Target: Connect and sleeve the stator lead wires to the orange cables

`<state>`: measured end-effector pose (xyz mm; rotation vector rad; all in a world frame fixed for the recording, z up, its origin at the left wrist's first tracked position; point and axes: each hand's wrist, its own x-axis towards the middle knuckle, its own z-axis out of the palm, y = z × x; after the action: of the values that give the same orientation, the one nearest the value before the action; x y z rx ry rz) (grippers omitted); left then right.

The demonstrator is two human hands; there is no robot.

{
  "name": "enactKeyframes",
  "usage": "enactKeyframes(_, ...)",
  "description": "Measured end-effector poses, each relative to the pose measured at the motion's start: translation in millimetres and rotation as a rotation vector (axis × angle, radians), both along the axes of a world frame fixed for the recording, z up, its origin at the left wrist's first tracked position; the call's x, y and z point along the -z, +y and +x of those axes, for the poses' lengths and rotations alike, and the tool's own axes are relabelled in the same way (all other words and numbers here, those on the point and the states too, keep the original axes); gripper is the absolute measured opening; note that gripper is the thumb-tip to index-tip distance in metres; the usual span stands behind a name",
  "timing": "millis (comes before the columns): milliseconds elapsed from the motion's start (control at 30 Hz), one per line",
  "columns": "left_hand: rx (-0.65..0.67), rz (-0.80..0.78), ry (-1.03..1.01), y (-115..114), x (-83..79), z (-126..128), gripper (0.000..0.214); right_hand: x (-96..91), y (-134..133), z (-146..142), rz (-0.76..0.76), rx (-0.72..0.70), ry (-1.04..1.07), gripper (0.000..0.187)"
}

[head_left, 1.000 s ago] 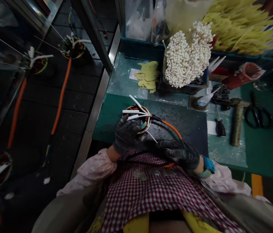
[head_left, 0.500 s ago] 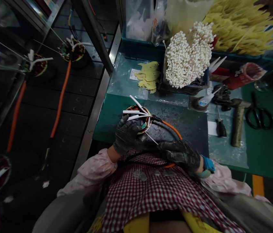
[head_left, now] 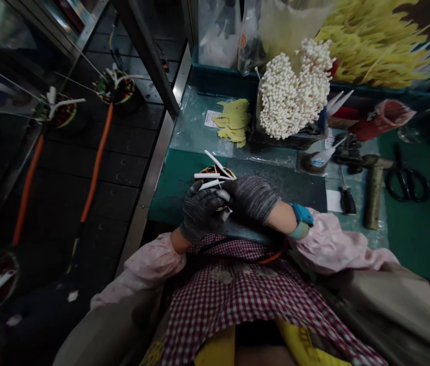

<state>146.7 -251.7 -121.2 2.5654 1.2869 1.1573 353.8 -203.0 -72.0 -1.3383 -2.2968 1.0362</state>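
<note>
Where left grip (head_left: pixel 201 212) meets right grip (head_left: pixel 251 199), both clasp a coil (head_left: pixel 215 170).

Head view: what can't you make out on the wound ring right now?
- Wound ring: most of it hidden by the left hand and right hand.
- Orange cable: its run hidden by the right forearm.
- Yellow strip bundle: cut off by the top edge.

Left hand (head_left: pixel 201 213) and right hand (head_left: pixel 251 199), both in dark gloves, meet in front of the body, fingers curled inward; bare right wrist (head_left: pixel 281 216) angles toward centre.
</note>
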Motion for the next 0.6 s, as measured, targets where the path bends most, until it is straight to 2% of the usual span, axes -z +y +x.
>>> enactKeyframes(67, -0.003, 0.021, 0.019, 0.3, 1.3, -0.6, 0.012, -6.4, 4.0, -0.3, -0.005, 0.01, 0.043, 0.028)
enactKeyframes(167, -0.001, 0.01, 0.053, 1.0, 2.4, -2.0, 0.012, -15.9, 1.0, 6.8, -0.101, 0.071, 0.32, 0.042)
enactKeyframes(267, 0.03, 0.048, 0.01, 2.2, 1.0, -2.6, 0.013, -19.7, -0.6, 16.2, -0.247, -0.017, 0.524, 0.043)
enactKeyframes(333, 0.04, 0.078, -0.016, 3.2, -0.2, -2.1, 0.013, -17.1, 1.2, 20.8, -0.251, -0.068, 0.526, 0.035)
enactKeyframes(433, 0.044, 0.073, -0.04, 4.0, 0.0, -0.7, 0.009, -9.4, 3.7, 24.1, -0.191, -0.043, 0.516, 0.027)
enactKeyframes(600, 0.046, 0.03, -0.041, 3.7, 4.7, -2.1, 0.009, -4.2, 1.6, 23.9, -0.172, -0.011, 0.515, 0.027)
